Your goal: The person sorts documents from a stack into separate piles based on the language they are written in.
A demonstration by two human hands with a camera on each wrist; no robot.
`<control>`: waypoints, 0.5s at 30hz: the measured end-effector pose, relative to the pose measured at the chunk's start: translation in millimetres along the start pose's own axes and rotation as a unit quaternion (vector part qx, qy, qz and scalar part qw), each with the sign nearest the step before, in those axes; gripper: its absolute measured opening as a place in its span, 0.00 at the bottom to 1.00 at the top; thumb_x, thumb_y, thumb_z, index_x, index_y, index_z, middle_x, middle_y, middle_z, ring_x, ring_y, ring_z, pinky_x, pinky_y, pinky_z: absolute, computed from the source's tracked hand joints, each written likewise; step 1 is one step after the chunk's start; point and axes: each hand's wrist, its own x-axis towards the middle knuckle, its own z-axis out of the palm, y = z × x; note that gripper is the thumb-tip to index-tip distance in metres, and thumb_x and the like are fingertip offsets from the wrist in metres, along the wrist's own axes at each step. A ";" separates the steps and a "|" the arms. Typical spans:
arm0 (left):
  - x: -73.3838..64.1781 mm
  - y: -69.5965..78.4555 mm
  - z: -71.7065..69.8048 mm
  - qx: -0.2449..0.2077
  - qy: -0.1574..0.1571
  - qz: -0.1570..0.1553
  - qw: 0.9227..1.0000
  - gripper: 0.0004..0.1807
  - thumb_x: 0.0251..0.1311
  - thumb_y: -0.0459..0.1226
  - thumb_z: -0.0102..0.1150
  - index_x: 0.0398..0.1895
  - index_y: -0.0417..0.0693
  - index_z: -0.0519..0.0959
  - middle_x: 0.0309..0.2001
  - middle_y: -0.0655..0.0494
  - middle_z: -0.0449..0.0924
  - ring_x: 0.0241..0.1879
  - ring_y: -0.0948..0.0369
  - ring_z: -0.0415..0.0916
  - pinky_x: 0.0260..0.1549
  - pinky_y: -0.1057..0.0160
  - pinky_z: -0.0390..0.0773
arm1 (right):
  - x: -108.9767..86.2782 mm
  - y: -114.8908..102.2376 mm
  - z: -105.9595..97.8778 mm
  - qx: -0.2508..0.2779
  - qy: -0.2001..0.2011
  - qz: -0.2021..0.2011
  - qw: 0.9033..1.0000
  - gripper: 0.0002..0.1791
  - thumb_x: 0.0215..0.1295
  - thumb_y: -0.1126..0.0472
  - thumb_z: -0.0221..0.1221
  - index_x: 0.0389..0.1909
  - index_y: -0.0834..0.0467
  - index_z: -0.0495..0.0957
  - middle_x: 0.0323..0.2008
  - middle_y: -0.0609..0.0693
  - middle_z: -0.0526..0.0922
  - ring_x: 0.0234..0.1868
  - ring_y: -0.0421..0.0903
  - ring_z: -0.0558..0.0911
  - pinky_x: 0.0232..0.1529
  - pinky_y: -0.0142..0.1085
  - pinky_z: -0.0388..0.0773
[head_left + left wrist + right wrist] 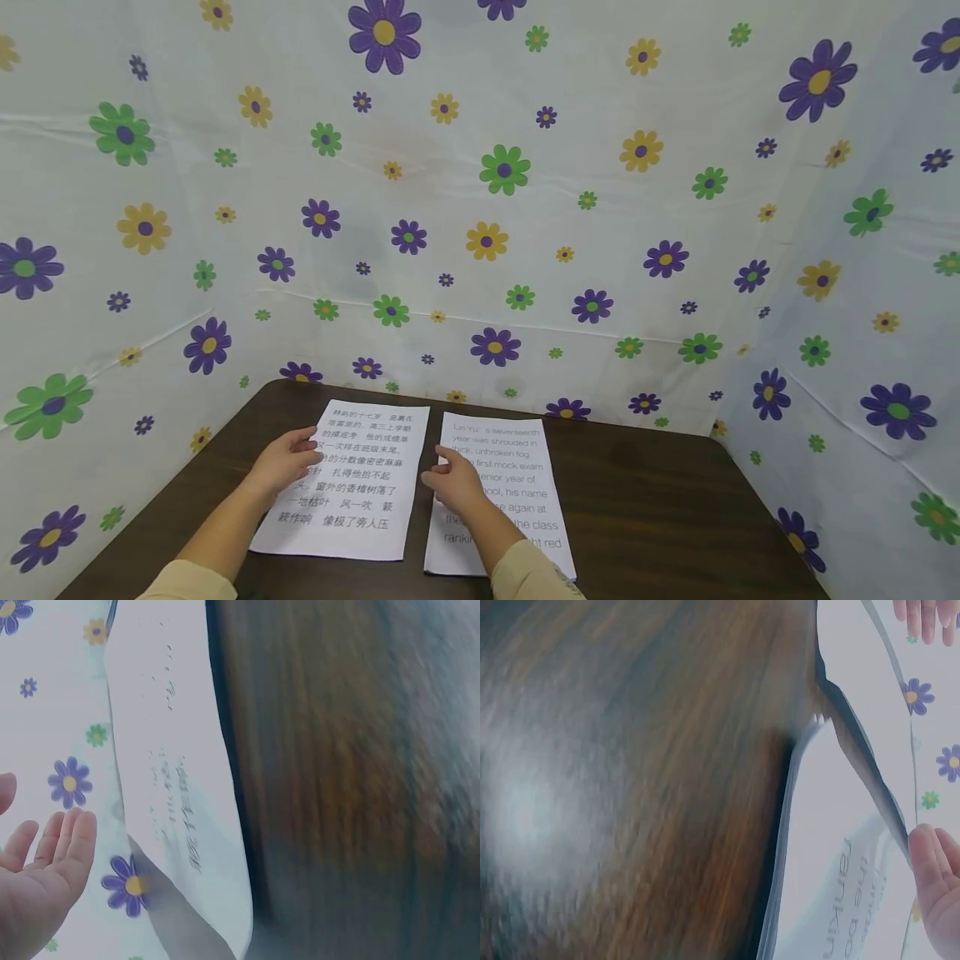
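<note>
A stack of white paper printed with large Chinese text (360,479) lies on the left of the dark wooden table. My left hand (281,462) is over its left edge, fingers relaxed and holding nothing; the left wrist view shows the same hand (49,877) with fingers extended. To the right lies a second stack, printed in English (517,475), its layered sheets visible in the right wrist view. Over the left part of it hovers my right hand (456,483), thumb and fingers apart. Whether either hand touches paper, I cannot tell.
The brown table (652,508) extends to the right of both stacks. White cloth with purple, green and yellow flowers (600,208) hangs behind it and along both sides. A narrow strip of table separates the stacks.
</note>
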 end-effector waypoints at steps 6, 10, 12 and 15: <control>-0.6 9.6 8.7 -0.004 -0.009 0.009 1.000 0.35 0.66 0.36 0.53 0.72 0.32 0.55 0.66 0.26 0.62 0.62 0.36 0.69 0.58 0.46 0.78 | -1.5 1.5 -11.9 0.022 -0.008 -0.004 1.000 0.34 0.59 0.59 0.63 0.67 0.61 0.68 0.45 0.54 0.82 0.39 0.44 0.83 0.38 0.38 0.86; -1.6 15.0 15.5 -0.008 -0.017 0.015 1.000 0.34 0.66 0.36 0.53 0.73 0.34 0.56 0.66 0.27 0.63 0.61 0.37 0.70 0.58 0.47 0.78 | -2.9 3.2 -20.2 0.029 -0.013 -0.004 0.999 0.34 0.60 0.59 0.63 0.68 0.60 0.68 0.46 0.55 0.82 0.42 0.46 0.83 0.40 0.40 0.86; -2.0 17.7 19.1 -0.011 -0.022 0.019 1.000 0.35 0.65 0.36 0.54 0.73 0.34 0.56 0.66 0.28 0.64 0.61 0.37 0.71 0.57 0.47 0.78 | -2.8 6.3 -24.5 0.029 -0.017 -0.001 0.999 0.34 0.60 0.59 0.63 0.68 0.60 0.68 0.47 0.55 0.81 0.42 0.46 0.83 0.40 0.40 0.86; -2.6 21.9 24.6 -0.019 -0.031 0.024 0.999 0.35 0.65 0.36 0.56 0.73 0.35 0.57 0.66 0.28 0.64 0.60 0.39 0.73 0.56 0.48 0.79 | -3.3 11.4 -31.6 0.027 -0.017 0.004 0.999 0.34 0.60 0.58 0.63 0.68 0.59 0.68 0.46 0.53 0.81 0.41 0.44 0.82 0.39 0.39 0.85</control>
